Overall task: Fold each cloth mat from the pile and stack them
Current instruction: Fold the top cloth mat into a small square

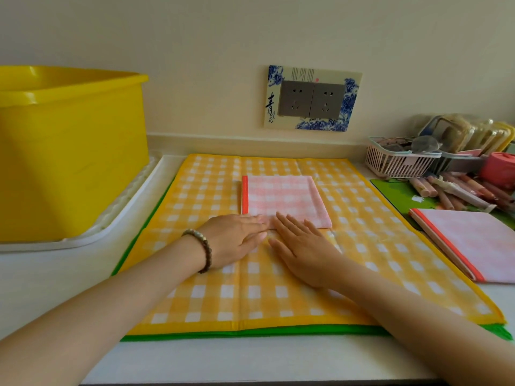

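White table [41,288]. Yellow plastic tub [69,162] far left, standing on a white tray [125,207]. Yellow gingham mat [278,296] spread flat at centre, lying on a green mat [250,334] (only its edges show). Pink folded stack [473,246] at right. Smaller folded pink mat [284,199] on the yellow one. Left hand [237,240] and right hand [303,252] side by side, fingers straight and flat, pressing its near edge.

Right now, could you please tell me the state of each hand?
Left hand: open, flat, pressing the near edge of the folded pink mat.
Right hand: open, flat, pressing the same edge.
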A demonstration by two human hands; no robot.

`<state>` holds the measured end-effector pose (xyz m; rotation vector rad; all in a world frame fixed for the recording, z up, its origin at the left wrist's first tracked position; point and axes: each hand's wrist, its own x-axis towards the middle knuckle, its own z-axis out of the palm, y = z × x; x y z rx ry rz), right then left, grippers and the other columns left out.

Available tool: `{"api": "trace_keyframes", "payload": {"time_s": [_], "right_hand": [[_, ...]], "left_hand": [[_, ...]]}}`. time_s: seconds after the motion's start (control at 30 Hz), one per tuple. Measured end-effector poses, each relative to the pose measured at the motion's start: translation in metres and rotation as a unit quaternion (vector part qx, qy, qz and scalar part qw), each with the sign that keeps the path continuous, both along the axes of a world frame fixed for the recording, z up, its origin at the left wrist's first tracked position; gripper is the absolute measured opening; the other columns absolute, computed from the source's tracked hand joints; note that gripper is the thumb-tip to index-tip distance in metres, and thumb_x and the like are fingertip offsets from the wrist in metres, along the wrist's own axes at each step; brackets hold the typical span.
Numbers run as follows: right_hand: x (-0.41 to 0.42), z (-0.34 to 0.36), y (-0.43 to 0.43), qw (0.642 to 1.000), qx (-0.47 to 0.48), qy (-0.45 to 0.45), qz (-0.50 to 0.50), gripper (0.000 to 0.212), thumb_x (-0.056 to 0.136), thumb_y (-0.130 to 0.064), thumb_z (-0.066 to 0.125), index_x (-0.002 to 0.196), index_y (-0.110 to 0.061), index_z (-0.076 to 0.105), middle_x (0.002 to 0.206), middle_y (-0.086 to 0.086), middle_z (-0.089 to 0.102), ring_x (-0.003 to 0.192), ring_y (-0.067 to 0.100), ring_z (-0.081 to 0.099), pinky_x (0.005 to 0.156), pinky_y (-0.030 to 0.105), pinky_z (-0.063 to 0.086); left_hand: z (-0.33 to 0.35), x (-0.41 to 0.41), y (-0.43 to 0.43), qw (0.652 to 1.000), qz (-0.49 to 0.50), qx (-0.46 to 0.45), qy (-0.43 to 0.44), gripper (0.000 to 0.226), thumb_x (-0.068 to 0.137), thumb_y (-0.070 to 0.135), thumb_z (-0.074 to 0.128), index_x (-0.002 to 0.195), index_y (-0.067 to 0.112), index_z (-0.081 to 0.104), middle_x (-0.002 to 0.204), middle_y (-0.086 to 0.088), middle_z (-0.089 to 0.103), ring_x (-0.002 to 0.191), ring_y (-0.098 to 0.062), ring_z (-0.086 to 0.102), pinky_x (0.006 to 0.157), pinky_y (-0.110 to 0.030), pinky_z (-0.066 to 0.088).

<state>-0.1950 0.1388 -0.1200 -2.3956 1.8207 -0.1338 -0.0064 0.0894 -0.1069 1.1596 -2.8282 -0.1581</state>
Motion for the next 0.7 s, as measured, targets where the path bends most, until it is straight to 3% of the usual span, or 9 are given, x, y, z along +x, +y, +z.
{"api": "trace_keyframes", "payload": {"time_s": [0.2,0.33,0.43,0.47,0.53,0.63,0.7], "right_hand": [[-0.03,0.003,0.006,1.0,0.011,0.002,-0.008,0.061,0.096,-0.054,0.01,0.15,-0.03,-0.002,0.157,-0.013,-0.005,0.143,0.0,-0.009,0.118,0.028,-0.008],[-0.056,0.006,0.014,0.999,0.012,0.007,-0.033,0.079,0.079,-0.066,-0.005,0.15,-0.032,-0.002,0.157,-0.014,-0.003,0.141,-0.003,-0.009,0.114,0.024,-0.012],[-0.06,0.008,0.017,0.999,0.012,0.004,-0.048,0.082,0.077,-0.066,-0.005,0.15,-0.03,0.0,0.157,-0.013,-0.003,0.142,-0.001,-0.007,0.117,0.025,-0.009],[-0.059,0.008,0.018,0.999,0.011,-0.001,-0.052,0.082,0.077,-0.066,-0.004,0.15,-0.03,0.001,0.157,-0.013,-0.002,0.143,-0.001,-0.007,0.117,0.025,-0.008],[-0.058,0.007,0.017,0.998,0.015,-0.014,-0.056,0.084,0.076,-0.069,-0.003,0.15,-0.031,0.001,0.157,-0.014,-0.002,0.143,-0.001,-0.006,0.117,0.025,-0.006],[-0.062,0.006,0.013,0.998,0.021,-0.035,-0.054,0.106,0.06,-0.085,-0.016,0.15,-0.032,0.003,0.157,-0.015,0.0,0.142,-0.003,-0.005,0.114,0.022,-0.007],[-0.065,0.007,0.01,0.998,0.021,-0.024,-0.055,0.12,0.049,-0.089,-0.024,0.15,-0.032,0.004,0.157,-0.015,0.003,0.143,-0.002,-0.002,0.114,0.023,-0.007]], "left_hand": [[-0.003,0.009,-0.008,1.0,-0.02,0.013,0.0,0.049,0.098,0.047,0.015,0.145,0.038,0.026,0.153,0.021,0.017,0.14,0.004,0.015,0.117,-0.027,0.015],[-0.001,0.014,-0.006,0.999,-0.022,0.045,0.005,0.049,0.097,0.049,0.014,0.144,0.042,0.024,0.151,0.027,0.013,0.138,0.009,0.011,0.117,-0.023,0.012],[0.01,0.011,-0.009,0.998,0.001,0.06,0.0,0.054,0.094,0.057,0.015,0.134,0.039,0.046,0.142,0.022,0.041,0.13,0.001,0.038,0.109,-0.03,0.033],[0.016,0.006,-0.012,0.998,0.015,0.06,0.008,0.054,0.094,0.057,0.018,0.122,0.033,0.057,0.127,0.015,0.056,0.116,-0.006,0.052,0.098,-0.033,0.043],[0.026,-0.008,-0.023,0.997,0.04,0.06,0.035,0.047,0.098,0.048,0.026,0.107,0.018,0.061,0.108,0.002,0.062,0.097,-0.017,0.057,0.087,-0.037,0.047],[0.028,-0.03,-0.047,0.994,0.07,0.065,0.061,0.042,0.101,0.034,0.027,0.134,0.016,0.045,0.14,0.001,0.042,0.127,-0.017,0.04,0.106,-0.033,0.033],[0.025,-0.04,-0.066,0.992,0.094,0.063,0.063,0.042,0.102,0.027,0.024,0.138,0.01,0.039,0.15,-0.004,0.031,0.137,-0.019,0.027,0.111,-0.031,0.024]]}}
